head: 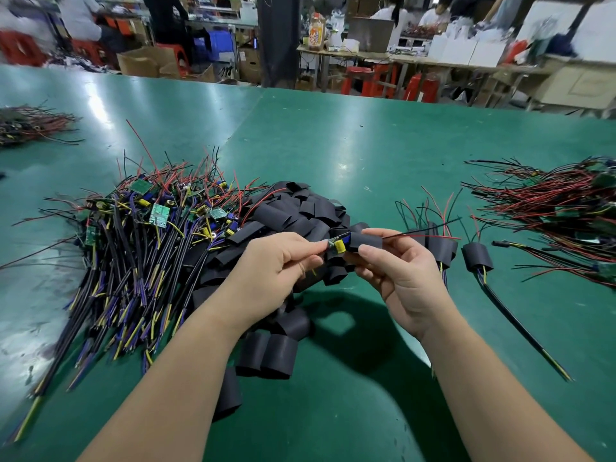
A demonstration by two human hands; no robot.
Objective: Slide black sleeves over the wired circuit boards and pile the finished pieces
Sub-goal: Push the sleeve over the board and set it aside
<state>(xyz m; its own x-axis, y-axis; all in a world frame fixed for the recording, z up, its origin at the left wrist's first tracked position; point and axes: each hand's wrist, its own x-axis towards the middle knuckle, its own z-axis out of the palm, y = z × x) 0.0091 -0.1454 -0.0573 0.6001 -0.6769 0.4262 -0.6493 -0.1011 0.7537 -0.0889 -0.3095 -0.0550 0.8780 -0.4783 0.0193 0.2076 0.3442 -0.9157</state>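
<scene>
Above the desk (333, 145), the left hand (280, 265) pinches the circuit board (331, 244). The right hand (403, 275) grips the black sleeve (366, 242), seemingly barely on. The yellow component (340, 247) could snag the sleeve's rim.

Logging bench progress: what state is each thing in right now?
left hand: pinches the circuit board.
circuit board: partly inside the held sleeve, yellow part showing.
held sleeve: gripped by right hand, wires poking out.
board pile: unsleeved, heaped left.
loose sleeves: empty, heaped centre.
finished pieces: sleeved, lying right.
</scene>
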